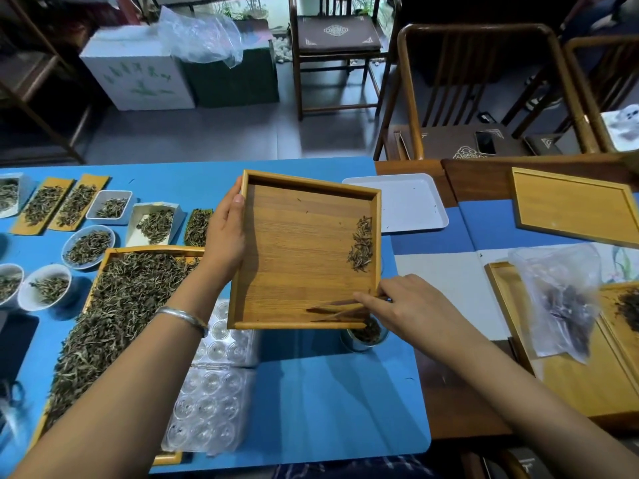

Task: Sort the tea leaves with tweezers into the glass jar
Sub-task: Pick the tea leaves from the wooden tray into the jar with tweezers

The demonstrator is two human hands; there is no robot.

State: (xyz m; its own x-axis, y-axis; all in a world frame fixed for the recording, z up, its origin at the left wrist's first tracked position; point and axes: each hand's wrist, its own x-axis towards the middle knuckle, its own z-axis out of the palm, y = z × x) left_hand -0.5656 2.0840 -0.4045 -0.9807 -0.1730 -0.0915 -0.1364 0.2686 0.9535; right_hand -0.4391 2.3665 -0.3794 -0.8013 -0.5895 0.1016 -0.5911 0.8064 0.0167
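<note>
Tea leaves (361,245) lay against the right wall of a wooden tray (297,257) gripped by the left hand (224,236), while the right hand (411,305) pinched tweezers (340,310) above the glass jar (366,335).

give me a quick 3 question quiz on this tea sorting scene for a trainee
1. True or false: the left hand holds the wooden tray by its left rim.
2. Where in the tray does the small pile of leaves lie? A) against the right wall B) in the middle C) along the left wall
3. Fill in: the right hand holds the ____ at the tray's lower right corner, just above the jar.

Key:
1. True.
2. A.
3. Tweezers, dark and pointing left across the tray floor.
</note>
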